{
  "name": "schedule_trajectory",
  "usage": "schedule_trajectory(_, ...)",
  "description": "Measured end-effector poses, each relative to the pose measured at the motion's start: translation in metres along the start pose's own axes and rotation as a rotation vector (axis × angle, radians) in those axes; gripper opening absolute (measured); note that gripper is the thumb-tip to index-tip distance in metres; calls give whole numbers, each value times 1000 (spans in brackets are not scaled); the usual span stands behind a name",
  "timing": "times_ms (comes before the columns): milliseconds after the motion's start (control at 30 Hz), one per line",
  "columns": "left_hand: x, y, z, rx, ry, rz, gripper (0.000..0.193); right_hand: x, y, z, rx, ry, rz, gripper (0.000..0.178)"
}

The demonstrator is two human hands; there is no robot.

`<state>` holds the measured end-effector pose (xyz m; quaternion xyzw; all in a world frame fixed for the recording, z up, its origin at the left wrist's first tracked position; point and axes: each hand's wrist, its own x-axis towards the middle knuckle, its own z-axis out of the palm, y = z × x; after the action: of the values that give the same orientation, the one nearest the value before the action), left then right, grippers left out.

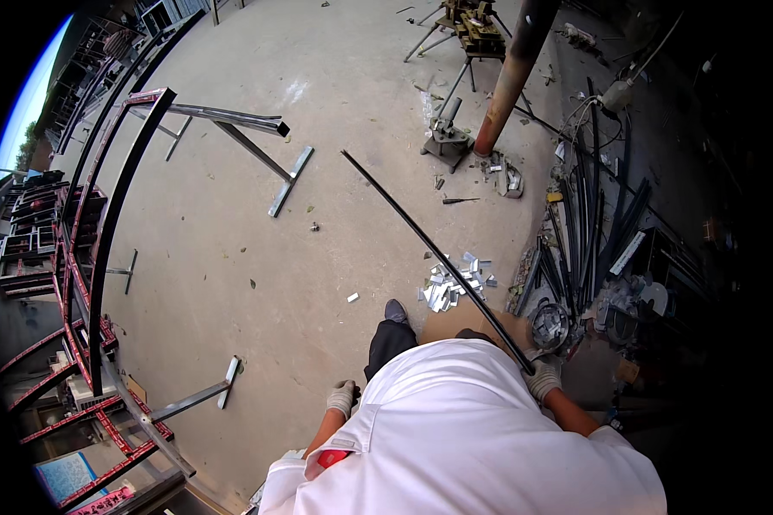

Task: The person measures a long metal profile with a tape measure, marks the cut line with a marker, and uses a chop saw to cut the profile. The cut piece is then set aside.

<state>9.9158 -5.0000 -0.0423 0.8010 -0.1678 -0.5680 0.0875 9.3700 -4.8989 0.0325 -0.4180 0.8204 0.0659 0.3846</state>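
A long, thin black metal bar (438, 253) slants from my right side up and to the left over the floor. My right hand (543, 380), in a pale work glove, is closed around its near end. My left hand (343, 396), also gloved, hangs low at my left side, away from the bar. Its fingers are too small and turned under to read. Beneath the middle of the bar lies a pile of short silvery metal pieces (447, 292), partly on a brown sheet (489, 324) by my feet.
Black frames with red-striped film (112, 215) lean on metal stands (290, 182) at the left. A rusty post (511, 81) rises beside a small bench machine (448, 139) at the far right. Long dark profiles (588, 215) lie heaped along the right.
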Motion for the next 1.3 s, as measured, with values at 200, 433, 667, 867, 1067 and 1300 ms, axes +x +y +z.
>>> schedule_trajectory(200, 48, 209, -58, -82, 40, 283, 31, 56, -116, -26, -11, 28, 4, 54)
schedule_trajectory(433, 79, 374, -49, -127, -28, 547, 28, 126, -219, -110, 53, 89, 78, 45)
schedule_trajectory(667, 74, 501, 25, 26, -147, 602, 26, 289, -304, -153, 167, 60, 28, 50)
schedule_trajectory(867, 75, 696, 62, 472, -97, 704, 32, 438, -437, -289, 149, 12, 119, 51)
schedule_trajectory(1067, 120, 874, 71, 215, -75, 744, 29, 590, -507, -406, 45, 54, 49, 56)
schedule_trajectory(1300, 288, 951, 41, 211, 63, 601, 30, 699, -609, -473, 112, 88, 52, 55)
